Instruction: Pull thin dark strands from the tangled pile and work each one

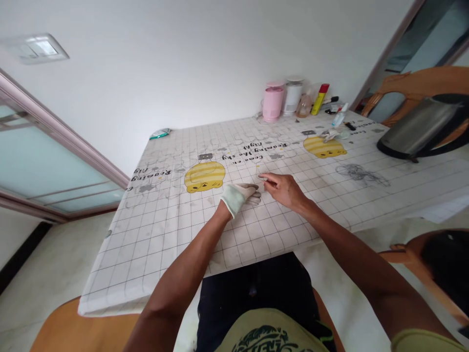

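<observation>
My left hand point(244, 194) wears a whitish glove with a pale green cuff and is held low over the checked tablecloth point(161, 254), its fingers stretched out and apart. Facing it, just to the right, my bare right hand point(286, 189) has the index finger extended and the other fingers partly bent; no object shows in it. A small gap separates the two hands. Farther back on the right, a crumpled whitish glove point(330, 135) lies on a printed yellow bear.
A steel kettle point(414, 128) stands at the right. Along the back are a pink device point(273, 102), a white device point(292, 98), a yellow can with a red cap point(320, 100) and small bottles. A green packet point(160, 134) lies at the back left corner. Wooden chairs surround the table.
</observation>
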A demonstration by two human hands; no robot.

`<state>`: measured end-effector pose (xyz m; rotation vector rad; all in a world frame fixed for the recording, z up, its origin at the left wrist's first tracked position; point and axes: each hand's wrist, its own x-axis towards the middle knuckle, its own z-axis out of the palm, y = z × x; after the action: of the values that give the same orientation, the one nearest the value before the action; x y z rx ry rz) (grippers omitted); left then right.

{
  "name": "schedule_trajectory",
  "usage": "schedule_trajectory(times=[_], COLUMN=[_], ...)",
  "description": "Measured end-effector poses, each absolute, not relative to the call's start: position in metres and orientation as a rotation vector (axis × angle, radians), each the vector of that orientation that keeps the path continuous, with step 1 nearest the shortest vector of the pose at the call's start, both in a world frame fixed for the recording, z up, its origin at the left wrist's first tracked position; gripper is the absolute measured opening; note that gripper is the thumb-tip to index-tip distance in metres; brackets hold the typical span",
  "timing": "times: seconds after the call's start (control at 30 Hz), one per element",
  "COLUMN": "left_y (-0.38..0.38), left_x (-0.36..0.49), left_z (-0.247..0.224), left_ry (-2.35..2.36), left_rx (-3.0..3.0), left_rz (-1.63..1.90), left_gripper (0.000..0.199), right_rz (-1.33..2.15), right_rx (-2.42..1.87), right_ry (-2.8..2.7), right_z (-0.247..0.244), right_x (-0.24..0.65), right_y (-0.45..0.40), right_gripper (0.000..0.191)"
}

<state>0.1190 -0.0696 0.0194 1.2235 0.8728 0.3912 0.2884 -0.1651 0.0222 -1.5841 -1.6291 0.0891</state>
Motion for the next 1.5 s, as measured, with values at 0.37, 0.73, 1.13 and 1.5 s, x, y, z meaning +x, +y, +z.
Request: schedule_trajectory(times=[0.37, 0.73, 1.13, 1.5], left_y=[-0.076, -0.066, -0.083, -0.075], left_x=[0.108, 0.101, 0.109, 0.108], left_z=[0.033, 0.031, 0.035, 0.026], left_ry=[0.896, 0.869, 0.860, 0.830], left_rx=[1.238, 1.295, 1.261, 1.285], left_rz=[0.380, 0.477, 0.421, 0.386], left_gripper=[0.016, 0.025, 0.009, 0.010], right_rz=[0.199, 0.269, 0.114, 0.264], right_rx=[-1.641, -1.616, -1.612, -1.605], right_ry=[-1.598, -1.545, -1.525, -1.470], right_z=[0.017, 0.013, 0.020, 0.012], right_x=[0.289, 0.292, 0.293, 0.292], right_y=[-0.172, -0.179, -0.173, -0.174], right_gripper=[0.034, 0.029, 0.030, 0.031])
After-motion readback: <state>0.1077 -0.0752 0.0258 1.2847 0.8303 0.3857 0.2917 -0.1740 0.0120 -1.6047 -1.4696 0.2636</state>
